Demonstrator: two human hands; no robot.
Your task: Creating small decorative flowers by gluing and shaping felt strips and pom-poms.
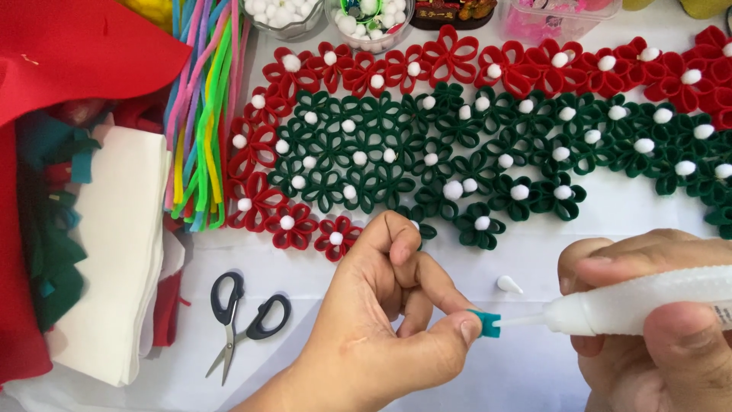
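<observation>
**Glue on a teal felt strip**

A white table (534, 366) carries the work, and it is crowded along its far edge and left side. Across the far half lies a large mat of looped felt flowers (457, 145), dark green in the middle with a red border, each flower topped by a white pom-pom. Clear tubs of pom-poms (284, 14) stand at the far edge. Towards the left edge we see a bundle of bright pipe cleaners (200, 114), stacked white felt sheets (114, 252) and red cloth (69, 53). Black-handled scissors (242, 320) lie near the front edge, and a small white cap (508, 284) lies just in front of the mat.

Our left hand (381, 328) pinches a small teal felt piece (486, 323) between thumb and forefinger, held above the table near the front edge. Our right hand (648, 320) is wrapped around a white glue bottle (648, 304), its thin nozzle touching the teal piece.

We judge the step in hand to be gluing this strip, probably so that it can be closed into a petal loop. The next move calls for a light squeeze, a small bead only, and a steady pinch so the felt does not slip or the glue reach the fingertips.
</observation>
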